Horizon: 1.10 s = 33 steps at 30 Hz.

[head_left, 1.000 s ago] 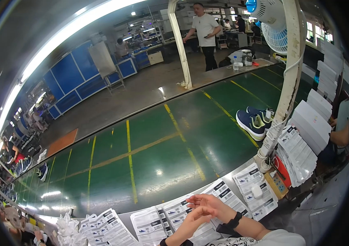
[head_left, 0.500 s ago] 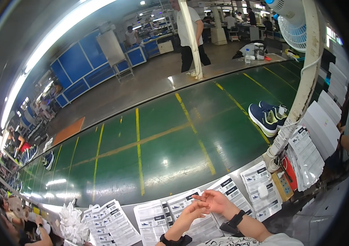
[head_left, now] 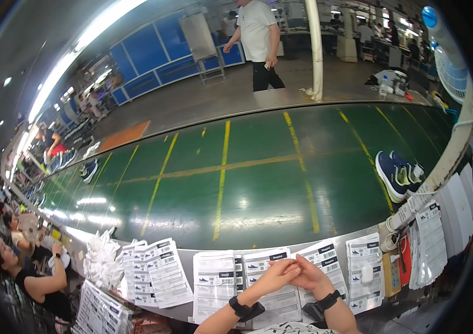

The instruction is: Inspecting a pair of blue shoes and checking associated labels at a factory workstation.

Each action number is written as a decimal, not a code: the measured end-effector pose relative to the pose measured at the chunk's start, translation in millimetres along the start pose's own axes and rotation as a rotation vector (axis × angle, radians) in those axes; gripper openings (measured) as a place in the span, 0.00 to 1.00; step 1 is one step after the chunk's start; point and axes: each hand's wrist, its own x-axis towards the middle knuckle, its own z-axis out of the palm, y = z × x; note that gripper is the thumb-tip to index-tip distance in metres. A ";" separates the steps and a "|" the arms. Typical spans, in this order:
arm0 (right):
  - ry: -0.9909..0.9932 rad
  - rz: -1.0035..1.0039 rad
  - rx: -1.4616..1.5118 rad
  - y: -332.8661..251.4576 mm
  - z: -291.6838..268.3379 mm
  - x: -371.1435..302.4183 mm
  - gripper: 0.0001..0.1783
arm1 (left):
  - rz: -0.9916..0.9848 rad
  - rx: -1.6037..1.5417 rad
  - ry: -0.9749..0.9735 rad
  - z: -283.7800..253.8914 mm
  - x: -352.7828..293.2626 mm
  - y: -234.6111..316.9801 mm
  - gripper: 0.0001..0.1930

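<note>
My left hand (head_left: 278, 277) and my right hand (head_left: 312, 277) meet over the stacks of printed label sheets (head_left: 325, 253) at the near edge of the belt. Their fingers are stretched out and lie loosely across each other; nothing shows between them. A black band with a dark module circles each wrist. Beside my left hand lies another stack of label sheets (head_left: 214, 292). To the right of my right hand, a small white rounded case (head_left: 367, 273) rests on a further sheet stack (head_left: 363, 250).
A green conveyor belt (head_left: 264, 195) with yellow lines runs across. It carries navy shoes (head_left: 395, 178) at right and another shoe (head_left: 89, 170) at far left. Crumpled white paper (head_left: 103, 259) lies left. A co-worker (head_left: 39, 278) sits at lower left; a person (head_left: 258, 33) stands beyond. A pole (head_left: 453, 156) rises right.
My view has turned, shifting the scene rightward. My hands have come closer together, with their fingers more overlapped. The person beyond the belt has moved left relative to the far pole.
</note>
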 end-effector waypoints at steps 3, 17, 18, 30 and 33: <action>-0.068 -0.059 -0.039 0.6 -4.0 0.0 0.35 | -0.097 -0.161 -0.041 -0.8 5.2 -5.8 0.21; 0.027 -0.101 -0.215 6.2 -5.4 -1.0 0.40 | -0.053 -0.339 -0.072 -14.7 18.0 -21.9 0.09; 0.019 -0.097 -0.218 5.3 -6.1 -1.2 0.40 | -0.052 -0.342 -0.070 -14.6 17.8 -21.4 0.09; 0.029 -0.104 -0.233 5.5 0.7 -2.5 0.32 | -0.119 -0.393 -0.084 -19.4 16.6 -20.5 0.08; 0.031 -0.091 -0.238 4.6 1.7 -1.1 0.32 | -0.110 -0.447 -0.123 -20.4 17.3 -24.4 0.08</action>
